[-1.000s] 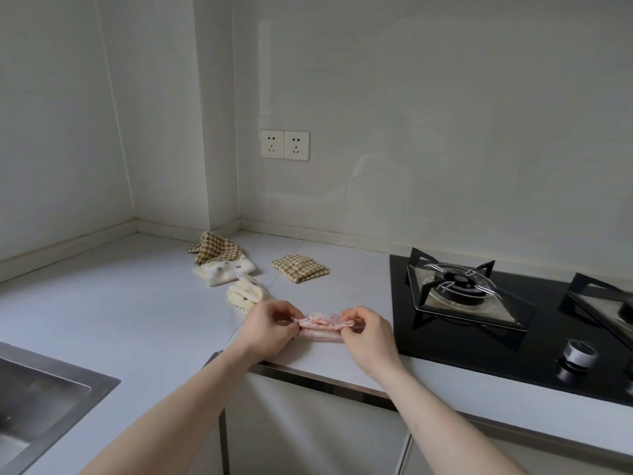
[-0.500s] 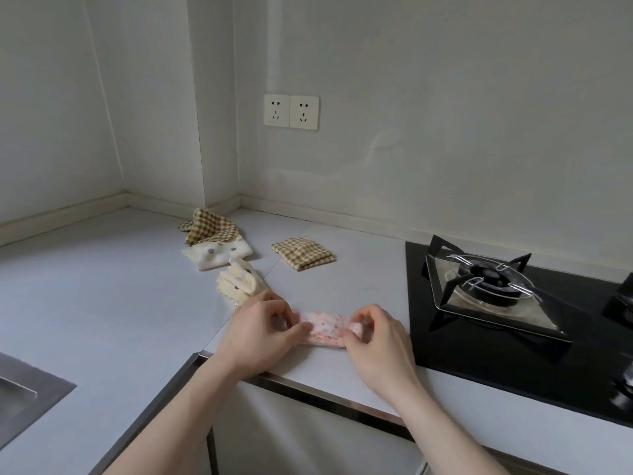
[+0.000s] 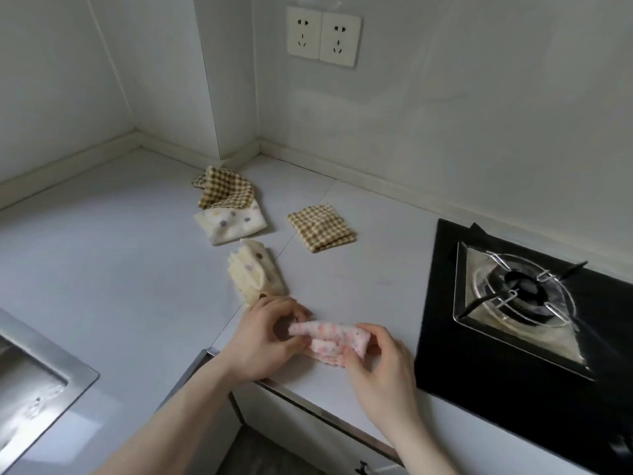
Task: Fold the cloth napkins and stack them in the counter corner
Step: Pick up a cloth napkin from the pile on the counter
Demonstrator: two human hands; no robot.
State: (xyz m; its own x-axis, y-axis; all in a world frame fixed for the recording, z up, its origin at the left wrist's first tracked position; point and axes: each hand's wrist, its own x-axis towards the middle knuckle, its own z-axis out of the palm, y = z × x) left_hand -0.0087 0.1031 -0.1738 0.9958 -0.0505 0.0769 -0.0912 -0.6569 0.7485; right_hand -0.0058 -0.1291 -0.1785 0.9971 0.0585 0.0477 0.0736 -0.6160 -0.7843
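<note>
1. Pink, speckled cloth forms the napkin (image 3: 330, 341) that both hands are working on; it sits near the front edge of the white counter (image 3: 113, 269), partly folded over itself into a narrow band.
2. The left hand (image 3: 265, 341) pinches the napkin's left end, fingers curled and thumb underneath.
3. The right hand (image 3: 376, 365) grips the right end, fingers bent round the cloth with the thumb pressing its lower edge.
4. Just beyond the left hand lies a cream dotted napkin (image 3: 255, 272), loosely bunched and almost touching the knuckles.
5. Farther back, near the wall corner, a tan checked napkin (image 3: 224, 188) overlaps a second cream dotted napkin (image 3: 233, 224), which is folded flat.
6. A folded checked napkin (image 3: 320, 228) lies alone to the right of that pair, well apart from the hands.
7. A black stove (image 3: 513, 382) with a metal burner (image 3: 524, 293) takes up the right side of the counter, near the right hand.
8. A steel sink (image 3: 37, 371) shows at the lower left.
9. Two wall sockets (image 3: 323, 37) sit above the corner.
</note>
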